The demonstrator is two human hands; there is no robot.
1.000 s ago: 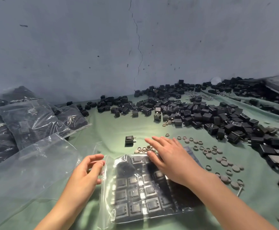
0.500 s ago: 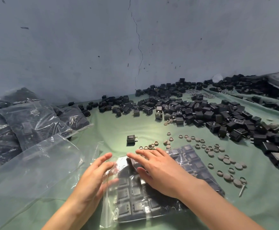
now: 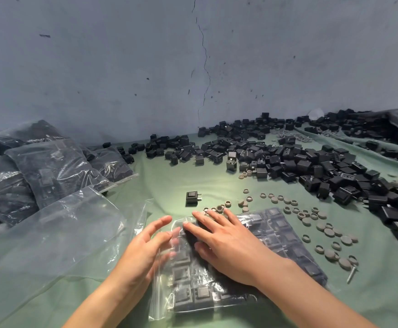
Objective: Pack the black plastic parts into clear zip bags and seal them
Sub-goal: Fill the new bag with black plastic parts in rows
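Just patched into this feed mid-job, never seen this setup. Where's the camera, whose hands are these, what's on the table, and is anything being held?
There is no machine here. A person works with bare hands, and the single picture comes from a camera on their head, looking forward and down.

The right hand lies flat, fingers straight, on a clear zip bag filled with black plastic parts in rows. The left hand, blurred, is at the bag's left edge with its fingers extended. Neither hand plainly grips anything.

On the green cloth lie a heap of loose black parts, one single part just beyond the bag, grey round caps and rings, and a screw. At left are empty clear bags and, behind them, filled bags.
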